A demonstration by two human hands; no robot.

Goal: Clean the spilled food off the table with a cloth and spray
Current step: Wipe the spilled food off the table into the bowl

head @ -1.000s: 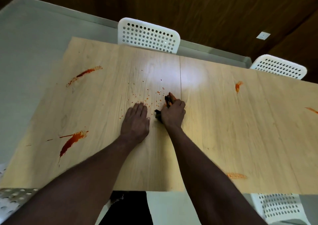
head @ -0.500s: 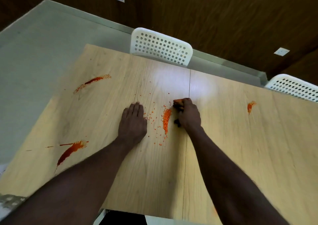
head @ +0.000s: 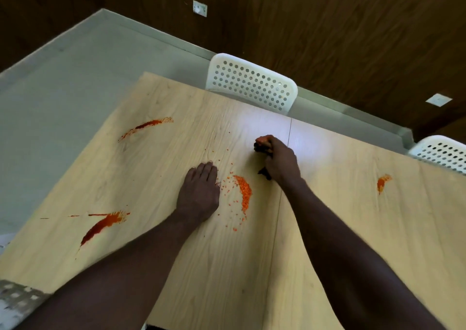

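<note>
A: What would make this wipe go well?

B: The crumbs (head: 244, 191) lie in a curved orange heap between the two hands, with loose bits scattered around it. The person would probably do best to press the cloth (head: 262, 146) flat and draw it through in one slow sweep. That way the bits gather rather than scatter.

A: And the red smears?

B: Three show on the table (head: 353, 241): a near smear (head: 106, 223) and a far smear (head: 147, 126) on the left, and a small smear (head: 382, 182) on the right. They likely need spray, though no bottle is in view.

A: Where is the cloth?

B: It is dark and bunched in the right hand (head: 281, 162), whose fingers curl around it. That hand sits low on the table beyond the heap, close to the seam, with the forearm stretched forward.

A: The left hand (head: 199, 193)?

B: It is palm down with the fingers straight and together, holding nothing. It lies flat just left of the crumbs.
</note>
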